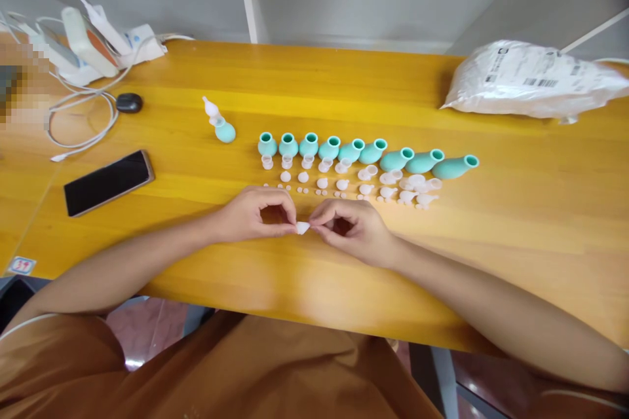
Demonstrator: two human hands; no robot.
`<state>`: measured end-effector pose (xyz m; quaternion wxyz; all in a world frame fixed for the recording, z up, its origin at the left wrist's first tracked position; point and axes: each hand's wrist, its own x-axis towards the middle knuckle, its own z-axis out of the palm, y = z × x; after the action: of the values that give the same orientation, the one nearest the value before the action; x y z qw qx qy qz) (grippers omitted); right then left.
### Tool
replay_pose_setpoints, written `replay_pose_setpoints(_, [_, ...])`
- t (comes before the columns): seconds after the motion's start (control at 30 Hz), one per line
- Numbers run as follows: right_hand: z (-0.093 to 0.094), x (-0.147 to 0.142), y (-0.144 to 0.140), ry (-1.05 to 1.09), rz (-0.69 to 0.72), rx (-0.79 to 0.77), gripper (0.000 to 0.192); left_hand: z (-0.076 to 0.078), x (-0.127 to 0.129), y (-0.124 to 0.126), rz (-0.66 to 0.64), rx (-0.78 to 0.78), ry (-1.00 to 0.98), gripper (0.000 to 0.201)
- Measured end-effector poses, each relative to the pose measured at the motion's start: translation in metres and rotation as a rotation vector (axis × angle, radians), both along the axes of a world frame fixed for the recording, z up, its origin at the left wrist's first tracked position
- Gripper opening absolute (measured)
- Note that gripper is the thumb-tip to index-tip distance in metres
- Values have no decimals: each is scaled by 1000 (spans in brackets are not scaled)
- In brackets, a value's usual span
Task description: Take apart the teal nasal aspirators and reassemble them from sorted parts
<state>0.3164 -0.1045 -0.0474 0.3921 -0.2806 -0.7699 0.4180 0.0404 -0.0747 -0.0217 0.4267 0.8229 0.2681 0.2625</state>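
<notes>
Near the front edge of the bench [515,222], a small white cone-shaped piece [303,228] is pinched between both hands. The left hand [253,215] is nearly closed, thumb and forefinger nipping one end; the right hand [351,228] is curled the same way on the other end, a fingertip grip that suits so tiny a part.

Just beyond the hands, parts lie sorted in rows: a line of teal bulbs [363,152] at the back, clear collars [324,165] before them, then white tips [344,184] and tiny beads, apparently one set per bulb, laid out by kind for easy picking. An assembled bulb with its tip on [220,123] lies apart to the left.

Further left are a black phone [108,182], a dark mouse [129,103] and white cables [83,124]. At far right lies a plastic bag [531,78] with barcode labels, too small to read.
</notes>
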Motion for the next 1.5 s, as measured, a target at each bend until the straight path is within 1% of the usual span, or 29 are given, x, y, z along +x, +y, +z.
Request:
replay_pose_setpoints(0.1, [-1,0,0,-12,-8,0,4,1,-1,2,-13,-57,-51,24])
replay_pose_setpoints(0.2, [-1,-1,0,-10,-25,3,6,3,-4,5,15,-150,-134,39])
replay_pose_setpoints(0.27, [-1,-2,0,-14,-34,7,8,4,-6,7,65,-131,-179,42])
replay_pose_setpoints(0.33, [-2,-3,0,-32,-49,34,10,3,-11,10,126,-16,-218,40])
replay_pose_setpoints(0.43, [-3,-3,-1,-83,-38,133,10,4,-22,14,227,250,-291,39])
replay_pose_setpoints(0.53, [-6,-2,-1,-154,-3,225,12,7,-34,21,346,498,-336,41])
replay_pose_setpoints(0.6, [-8,-1,-1,-190,4,263,14,9,-40,28,423,627,-273,37])
replay_pose_setpoints(0.67, [-9,-1,-1,-209,3,286,16,10,-43,35,470,729,-135,24])
replay_pose_setpoints(0.73, [-9,-1,-1,-220,-2,294,16,8,-43,42,486,788,-11,11])
replay_pose_setpoints(0.77, [-8,-2,-1,-226,-3,294,16,6,-42,45,484,792,31,8])
replay_pose_setpoints(0.9, [-5,-3,-1,-226,10,290,16,-2,-41,51,440,746,120,21])
replay_pose_setpoints(0.97, [-3,-3,-1,-201,15,269,19,-4,-41,51,412,741,143,24])
replay_pose_setpoints(1.07, [-2,-2,-2,-152,13,222,24,-3,-40,50,381,735,184,21])
replay_pose_setpoints(1.17, [-2,-1,-3,-126,10,193,25,-3,-40,51,369,720,205,14])
replay_pose_setpoints(1.33, [-1,-1,-3,-107,-15,188,22,0,-39,48,377,699,144,9])
replay_pose_setpoints(1.43, [0,-1,-2,-74,-77,221,18,6,-35,38,398,652,27,7])
replay_pose_setpoints(1.5, [1,-1,-2,-60,-113,220,15,12,-31,29,345,603,-66,5])
